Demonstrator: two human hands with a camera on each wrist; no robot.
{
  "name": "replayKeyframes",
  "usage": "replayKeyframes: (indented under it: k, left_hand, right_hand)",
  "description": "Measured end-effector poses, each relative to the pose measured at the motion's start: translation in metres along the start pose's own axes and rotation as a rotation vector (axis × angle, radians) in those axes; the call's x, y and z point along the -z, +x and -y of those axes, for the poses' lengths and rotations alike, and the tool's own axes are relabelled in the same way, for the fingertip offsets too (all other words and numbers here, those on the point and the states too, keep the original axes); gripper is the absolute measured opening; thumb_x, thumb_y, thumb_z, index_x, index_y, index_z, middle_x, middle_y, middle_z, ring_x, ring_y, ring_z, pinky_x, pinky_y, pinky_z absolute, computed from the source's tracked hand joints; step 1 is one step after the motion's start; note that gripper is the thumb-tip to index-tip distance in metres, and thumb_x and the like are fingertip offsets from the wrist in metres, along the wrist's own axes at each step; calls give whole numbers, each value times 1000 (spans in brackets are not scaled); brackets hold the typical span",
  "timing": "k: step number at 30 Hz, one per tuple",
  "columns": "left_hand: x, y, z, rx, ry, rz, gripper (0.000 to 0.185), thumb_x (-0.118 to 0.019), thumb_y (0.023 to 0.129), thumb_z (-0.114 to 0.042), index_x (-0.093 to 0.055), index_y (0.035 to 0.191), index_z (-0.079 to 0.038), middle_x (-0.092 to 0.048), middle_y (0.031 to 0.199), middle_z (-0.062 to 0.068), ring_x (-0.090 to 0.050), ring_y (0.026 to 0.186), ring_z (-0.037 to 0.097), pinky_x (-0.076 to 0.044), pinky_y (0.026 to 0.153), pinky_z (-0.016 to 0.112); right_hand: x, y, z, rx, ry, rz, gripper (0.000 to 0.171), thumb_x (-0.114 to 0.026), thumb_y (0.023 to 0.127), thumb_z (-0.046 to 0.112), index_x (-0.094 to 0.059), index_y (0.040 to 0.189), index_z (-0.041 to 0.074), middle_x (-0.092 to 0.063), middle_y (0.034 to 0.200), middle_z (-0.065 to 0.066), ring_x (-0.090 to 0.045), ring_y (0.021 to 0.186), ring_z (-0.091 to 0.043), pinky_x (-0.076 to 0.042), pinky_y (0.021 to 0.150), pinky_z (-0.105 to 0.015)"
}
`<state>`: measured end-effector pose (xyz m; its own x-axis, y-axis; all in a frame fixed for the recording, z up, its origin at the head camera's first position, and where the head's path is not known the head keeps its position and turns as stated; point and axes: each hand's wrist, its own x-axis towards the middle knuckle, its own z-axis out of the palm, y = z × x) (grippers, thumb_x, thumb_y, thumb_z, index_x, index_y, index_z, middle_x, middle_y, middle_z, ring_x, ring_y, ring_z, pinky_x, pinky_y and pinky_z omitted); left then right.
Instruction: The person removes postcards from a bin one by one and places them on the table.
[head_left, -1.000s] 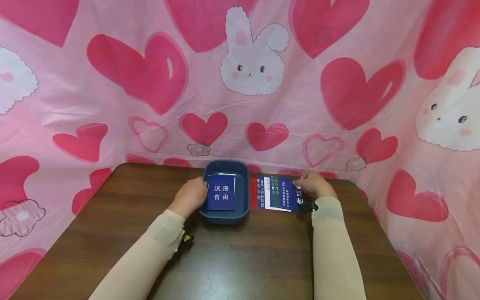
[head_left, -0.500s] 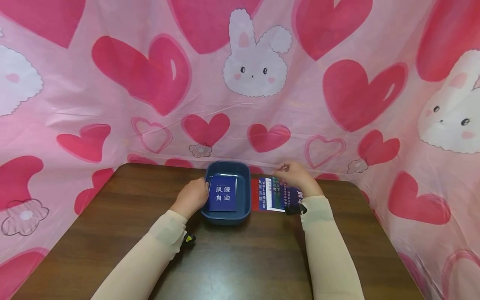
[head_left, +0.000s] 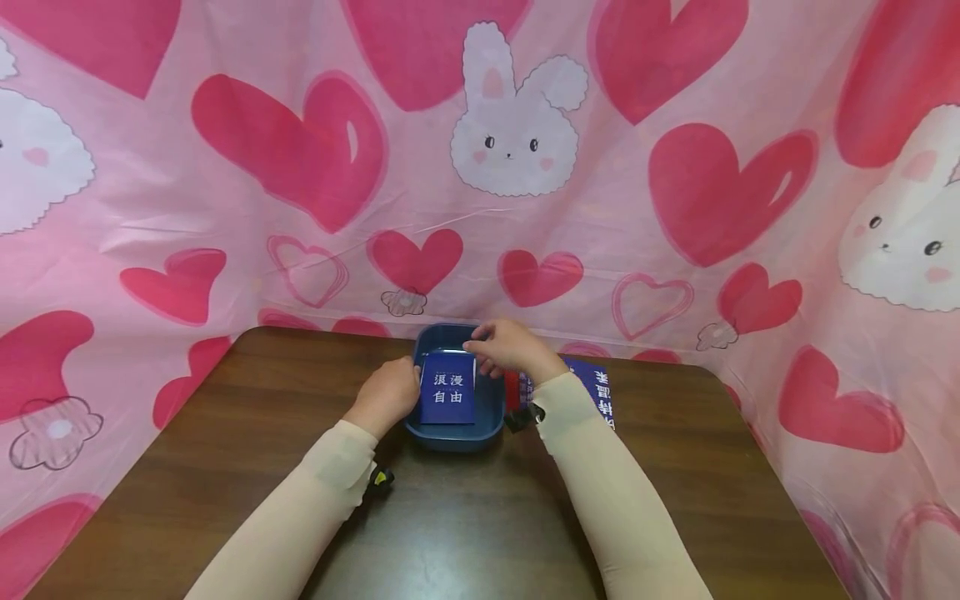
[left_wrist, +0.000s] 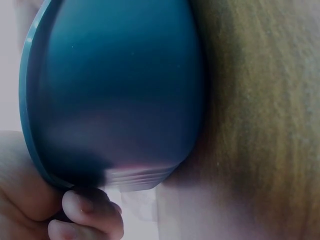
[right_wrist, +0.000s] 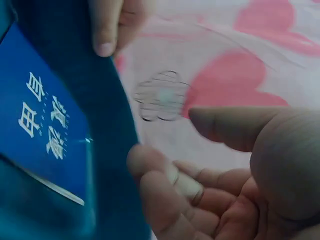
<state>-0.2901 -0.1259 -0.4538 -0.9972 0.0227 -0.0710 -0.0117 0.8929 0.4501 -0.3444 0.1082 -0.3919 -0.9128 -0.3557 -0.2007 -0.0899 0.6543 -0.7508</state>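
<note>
R hand (head_left: 510, 348) now over tray (head_left: 489, 410), fingers loose, empty; L hand (head_left: 390, 393) gripping rim; cards (head_left: 596, 392) half hidden.

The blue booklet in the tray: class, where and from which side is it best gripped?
Grip the booklet at its far edge, from above: it leans there on the tray wall, while the left hand holds the tray's left rim.

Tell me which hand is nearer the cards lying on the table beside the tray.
Right. The right hand hovers over the tray's far right corner, just left of the cards on the table; its forearm crosses them. The left hand holds the tray's left rim, on the side away from them.
</note>
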Motion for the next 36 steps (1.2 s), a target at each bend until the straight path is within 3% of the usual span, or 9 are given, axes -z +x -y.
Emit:
replayKeyframes:
  k: [4, 10, 16, 18, 23, 26, 28, 32, 36]
  left_hand:
    - [0, 1, 1, 5, -7, 16, 43, -48, 121, -26, -66, 145, 5, -78, 135, 27, -79, 114, 43, -66, 102, 66]
    - [-1, 1, 3, 10, -6, 29, 42, -48, 121, -26, -67, 143, 5, -79, 130, 26, -80, 110, 42, -68, 99, 64]
    - [-1, 1, 2, 12, -8, 38, 41, -49, 121, -26, -68, 139, 5, -80, 125, 25, -80, 102, 38, -70, 95, 62]
    - [-1, 1, 2, 11, -7, 35, 41, -49, 121, -26, -69, 138, 4, -80, 125, 25, -80, 102, 38, -70, 95, 62]
    - [0, 2, 2, 11, -17, 34, 40, -48, 121, -26, -70, 137, 3, -80, 124, 24, -79, 99, 38, -70, 94, 62]
    - [1, 1, 2, 10, -27, 42, 39, -48, 121, -25, -70, 137, 3, -80, 121, 23, -79, 97, 36, -71, 92, 60]
    - [2, 0, 1, 14, -35, 52, 39, -48, 121, -24, -70, 137, 3, -81, 120, 23, -80, 97, 36, -71, 91, 59]
    - [3, -1, 0, 21, -39, 59, 39, -49, 121, -24, -69, 138, 4, -81, 121, 23, -81, 99, 37, -71, 92, 60]
    - [3, -1, 0, 19, -31, 50, 39, -49, 121, -25, -69, 137, 4, -81, 120, 24, -80, 97, 36, -71, 91, 60]
  right_hand:
    - [-18, 20, 14, -54, -103, 13, 48, -78, 108, 32, -69, 141, -3, -84, 101, -18, -85, 87, -31, -72, 74, -36]
    - [-43, 37, 20, -72, -369, -58, 43, -83, 105, 34, -73, 125, -3, -81, 95, -18, -80, 70, -27, -71, 67, -39]
    - [-60, 46, 13, -105, -558, -62, 59, -86, 98, 52, -80, 133, 4, -84, 117, -11, -79, 94, -24, -69, 102, -49]
    - [-63, 52, 9, -127, -583, -43, 62, -87, 96, 55, -81, 136, 7, -84, 122, -9, -78, 103, -24, -66, 110, -51]
    - [-66, 64, 1, -173, -583, -3, 68, -91, 92, 56, -79, 140, 9, -83, 126, -10, -79, 105, -27, -66, 109, -54]
    - [-65, 62, -1, -161, -577, 0, 71, -90, 92, 57, -77, 142, 8, -83, 127, -9, -78, 104, -25, -66, 109, -52]
    - [-62, 45, 10, -140, -566, -12, 69, -90, 94, 52, -76, 143, 6, -83, 128, -11, -79, 108, -26, -66, 111, -51]
    - [-58, 46, 11, -110, -571, -43, 62, -95, 91, 44, -78, 135, 3, -84, 116, -11, -79, 95, -25, -69, 104, -47]
    - [-54, 73, -5, -60, -532, -78, 55, -100, 85, 32, -76, 120, -2, -80, 96, -13, -74, 71, -25, -70, 72, -40]
